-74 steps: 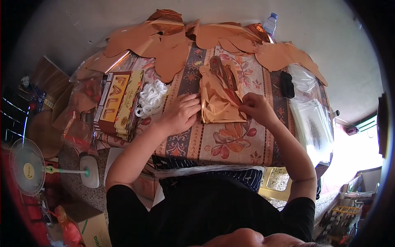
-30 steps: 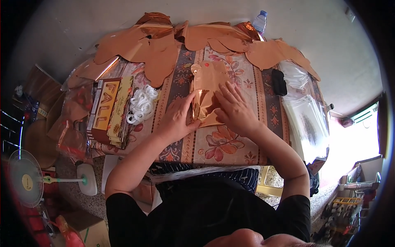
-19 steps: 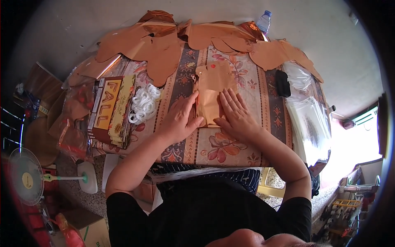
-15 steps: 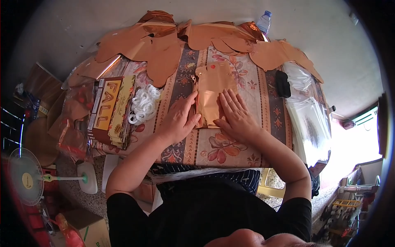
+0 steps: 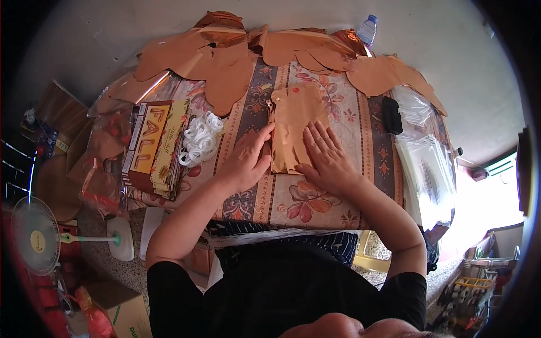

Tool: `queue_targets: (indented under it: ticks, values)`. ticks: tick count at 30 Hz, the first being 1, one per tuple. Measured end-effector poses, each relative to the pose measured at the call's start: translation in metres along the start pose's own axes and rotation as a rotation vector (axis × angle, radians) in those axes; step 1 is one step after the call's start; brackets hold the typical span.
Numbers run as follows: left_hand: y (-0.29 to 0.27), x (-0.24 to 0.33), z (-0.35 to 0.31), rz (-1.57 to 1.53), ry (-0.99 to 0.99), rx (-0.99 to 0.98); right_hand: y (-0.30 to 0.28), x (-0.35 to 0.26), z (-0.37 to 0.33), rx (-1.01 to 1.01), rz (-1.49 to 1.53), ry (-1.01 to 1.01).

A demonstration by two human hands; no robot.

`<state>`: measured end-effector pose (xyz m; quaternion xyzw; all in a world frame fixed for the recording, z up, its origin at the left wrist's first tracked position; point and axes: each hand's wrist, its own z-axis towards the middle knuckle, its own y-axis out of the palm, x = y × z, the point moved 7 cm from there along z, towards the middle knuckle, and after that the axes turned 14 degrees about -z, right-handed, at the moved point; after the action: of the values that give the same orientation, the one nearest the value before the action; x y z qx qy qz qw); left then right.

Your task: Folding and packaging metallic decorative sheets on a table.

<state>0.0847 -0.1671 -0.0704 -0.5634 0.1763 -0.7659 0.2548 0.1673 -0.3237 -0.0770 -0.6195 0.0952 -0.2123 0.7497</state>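
A deflated copper foil balloon [image 5: 294,104], folded into a flat oblong packet, lies on the flowered tablecloth in front of me. A small red mark shows near its far end. My left hand [image 5: 248,160] rests along the packet's left edge, fingers stretched out and thumb apart. Flat on the near right part of the foil lies my right hand [image 5: 328,158], its fingers extended and its thumb at the near edge. Neither hand grips anything.
More flat copper foil [image 5: 231,73] spreads along the table's far edge. To the left are printed cards [image 5: 152,146] and white ribbon coils [image 5: 200,138]. Clear plastic bags [image 5: 422,174] and a black object [image 5: 390,115] lie right. A bottle [image 5: 367,29] stands at the back.
The packet's near part, creased and shiny before, now looks flatter. Both hands stay in nearly the same places, and the whole view has shifted slightly.
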Motion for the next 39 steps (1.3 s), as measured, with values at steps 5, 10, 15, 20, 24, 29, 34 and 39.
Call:
queue_targets:
  ticks: [5,10,15,20,24,29,34,39]
  values:
    - [-0.002,0.003,0.002,-0.007,0.017,-0.026,-0.002,0.001,0.001,-0.028,-0.002,0.000]
    - [-0.002,0.002,0.004,0.044,0.028,-0.030,-0.002,-0.001,0.001,-0.015,0.001,-0.004]
    - [-0.006,0.005,0.007,-0.040,0.034,0.088,-0.002,-0.002,0.000,0.003,-0.003,-0.006]
    - [-0.005,-0.002,0.007,0.074,0.106,0.083,0.001,-0.002,0.000,-0.002,0.000,-0.011]
    - [-0.003,0.011,0.004,0.109,0.208,0.080,0.000,-0.001,0.000,-0.039,-0.008,0.005]
    - [-0.002,0.007,-0.004,-0.093,0.080,-0.058,0.002,-0.001,0.000,-0.023,-0.009,0.001]
    - [0.001,0.003,-0.007,-0.423,-0.305,0.011,0.001,-0.001,0.001,0.006,-0.011,-0.001]
    - [0.004,0.011,-0.006,-0.318,-0.336,-0.007,0.001,0.000,0.001,0.037,-0.020,-0.009]
